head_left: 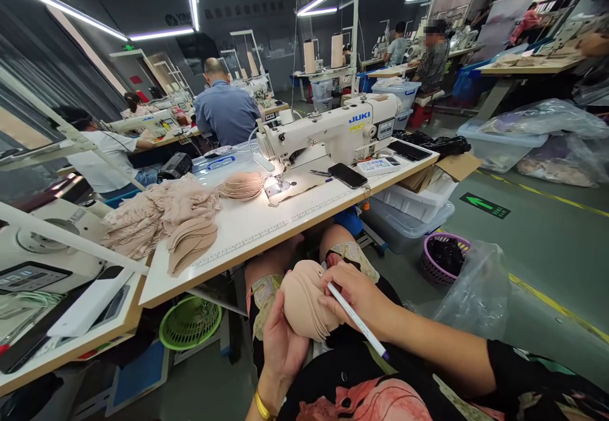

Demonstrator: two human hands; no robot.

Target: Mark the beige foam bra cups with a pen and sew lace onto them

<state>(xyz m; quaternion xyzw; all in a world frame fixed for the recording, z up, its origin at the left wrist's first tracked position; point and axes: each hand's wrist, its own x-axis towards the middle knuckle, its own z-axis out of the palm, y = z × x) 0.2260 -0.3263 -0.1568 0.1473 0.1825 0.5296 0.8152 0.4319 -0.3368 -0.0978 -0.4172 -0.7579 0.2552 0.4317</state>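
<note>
Below the worktop [266,221] carrying a sewing machine [333,132], the left hand [280,345] cups a stack of foam cups [304,307] while the right hand [354,294] grips a pen [359,323] against it.

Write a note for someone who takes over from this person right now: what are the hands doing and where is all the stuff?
Left hand: cups a stack of beige foam cups from below, over the lap.
Right hand: holds a white pen, fingertips on the stack.
Elsewhere: more cups lie on the table, one pile at its front left, another by the sewing machine, beside a heap of beige fabric. A phone lies near the machine.
Done: cannot tell; no marks show on the cups.
Left: the piles on the table lie untouched.
</note>
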